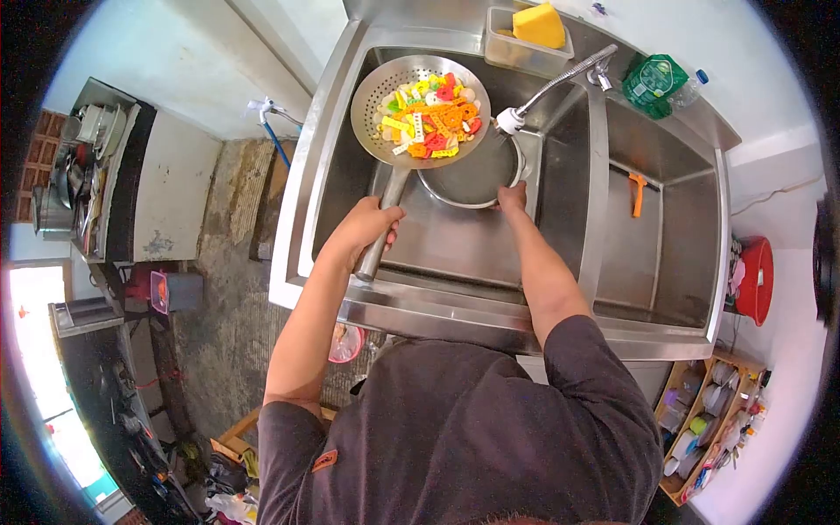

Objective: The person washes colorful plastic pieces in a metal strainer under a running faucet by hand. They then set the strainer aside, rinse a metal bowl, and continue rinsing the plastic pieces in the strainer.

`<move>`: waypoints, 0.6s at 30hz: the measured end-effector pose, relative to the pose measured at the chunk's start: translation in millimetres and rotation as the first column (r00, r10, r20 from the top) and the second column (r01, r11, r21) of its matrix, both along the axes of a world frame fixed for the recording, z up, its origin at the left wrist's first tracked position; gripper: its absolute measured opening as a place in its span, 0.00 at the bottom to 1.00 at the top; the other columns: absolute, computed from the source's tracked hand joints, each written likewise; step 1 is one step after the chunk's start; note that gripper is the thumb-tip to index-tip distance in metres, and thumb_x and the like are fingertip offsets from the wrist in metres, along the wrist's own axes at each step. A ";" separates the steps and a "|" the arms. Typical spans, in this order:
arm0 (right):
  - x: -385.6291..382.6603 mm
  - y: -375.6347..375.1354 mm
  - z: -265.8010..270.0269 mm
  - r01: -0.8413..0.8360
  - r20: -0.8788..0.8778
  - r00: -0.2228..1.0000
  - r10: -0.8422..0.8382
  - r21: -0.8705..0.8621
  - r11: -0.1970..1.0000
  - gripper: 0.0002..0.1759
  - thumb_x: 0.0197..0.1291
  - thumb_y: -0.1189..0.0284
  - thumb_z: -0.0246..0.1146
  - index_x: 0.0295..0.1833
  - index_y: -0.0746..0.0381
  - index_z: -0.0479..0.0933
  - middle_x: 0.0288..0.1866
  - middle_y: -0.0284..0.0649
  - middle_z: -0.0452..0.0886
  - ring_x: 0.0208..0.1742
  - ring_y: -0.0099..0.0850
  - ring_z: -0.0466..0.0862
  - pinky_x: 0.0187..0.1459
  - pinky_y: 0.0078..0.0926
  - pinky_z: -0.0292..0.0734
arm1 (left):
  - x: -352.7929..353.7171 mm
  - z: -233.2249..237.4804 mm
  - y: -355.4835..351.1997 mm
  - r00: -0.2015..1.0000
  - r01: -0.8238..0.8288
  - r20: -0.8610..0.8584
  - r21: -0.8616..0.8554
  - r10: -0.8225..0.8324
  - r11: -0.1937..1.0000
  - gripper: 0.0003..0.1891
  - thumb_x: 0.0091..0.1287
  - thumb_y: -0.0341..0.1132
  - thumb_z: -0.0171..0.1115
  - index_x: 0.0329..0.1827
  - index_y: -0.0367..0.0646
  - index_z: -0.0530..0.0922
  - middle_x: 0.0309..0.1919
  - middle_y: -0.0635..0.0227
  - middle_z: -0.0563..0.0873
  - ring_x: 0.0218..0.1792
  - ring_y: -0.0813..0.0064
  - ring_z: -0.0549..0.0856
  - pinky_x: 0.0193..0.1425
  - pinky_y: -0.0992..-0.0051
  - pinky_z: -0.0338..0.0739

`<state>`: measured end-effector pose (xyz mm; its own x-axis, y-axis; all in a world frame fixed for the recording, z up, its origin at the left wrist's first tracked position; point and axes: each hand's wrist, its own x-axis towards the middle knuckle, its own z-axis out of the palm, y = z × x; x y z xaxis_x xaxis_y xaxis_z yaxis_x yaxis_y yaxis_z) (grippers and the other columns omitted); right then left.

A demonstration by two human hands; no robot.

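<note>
My left hand (371, 226) is wrapped round the thick metal handle of a large perforated strainer ladle (367, 114). Its round bowl holds a heap of small colourful pieces (435, 118), orange, yellow, red, white and green, some ridged or with holes. Below and to the right of the ladle, a round metal basin (477, 179) with dark contents sits in the left sink bowl (437, 245). The ladle overlaps the basin's upper left part from here. My right hand (512, 197) grips the basin's right rim, fingers partly hidden. A flexible faucet (510, 121) points down over the basin.
Behind the sink stands a plastic container (525, 52) with a yellow sponge (538, 24). A green pouch (654, 83) and a clear bottle (689, 89) are at the back right. An orange tool (638, 192) lies in the right sink bowl (630, 262).
</note>
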<state>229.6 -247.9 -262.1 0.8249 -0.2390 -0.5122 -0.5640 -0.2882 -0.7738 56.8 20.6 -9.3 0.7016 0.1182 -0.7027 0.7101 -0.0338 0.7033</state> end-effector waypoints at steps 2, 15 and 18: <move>-2.3 -10.8 1.5 -0.071 -0.080 0.995 0.065 -0.078 0.994 0.29 0.60 0.76 0.64 0.64 0.67 0.61 0.59 0.59 0.77 0.52 0.56 0.86 0.32 0.42 0.93 | 0.7 8.0 1.6 1.000 0.012 -0.013 -0.007 -0.012 1.000 0.10 0.69 0.34 0.63 0.37 0.39 0.72 0.22 0.69 0.78 0.19 0.77 0.77 0.22 0.74 0.74; 2.4 -65.0 49.2 -0.160 0.155 0.949 0.274 -0.511 0.845 0.21 0.56 0.71 0.62 0.55 0.67 0.77 0.54 0.60 0.83 0.59 0.56 0.82 0.61 0.46 0.77 | -5.2 -23.9 -4.7 0.999 0.007 0.042 -0.064 -0.004 0.998 0.10 0.69 0.35 0.63 0.35 0.40 0.73 0.22 0.70 0.78 0.19 0.78 0.77 0.20 0.74 0.73; 6.3 -61.0 61.4 -0.187 0.107 0.951 0.291 -0.550 0.814 0.20 0.56 0.72 0.61 0.55 0.67 0.78 0.54 0.60 0.83 0.59 0.56 0.82 0.61 0.45 0.76 | -5.2 -29.4 -5.2 0.999 -0.005 0.041 -0.074 0.008 0.997 0.10 0.69 0.34 0.64 0.36 0.40 0.73 0.23 0.71 0.78 0.20 0.78 0.78 0.20 0.74 0.74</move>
<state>235.9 -308.8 -200.7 0.9556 -0.2122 -0.2043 -0.2910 -0.7878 -0.5428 51.6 15.4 -38.7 0.7297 0.0712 -0.6800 0.6803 0.0239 0.7325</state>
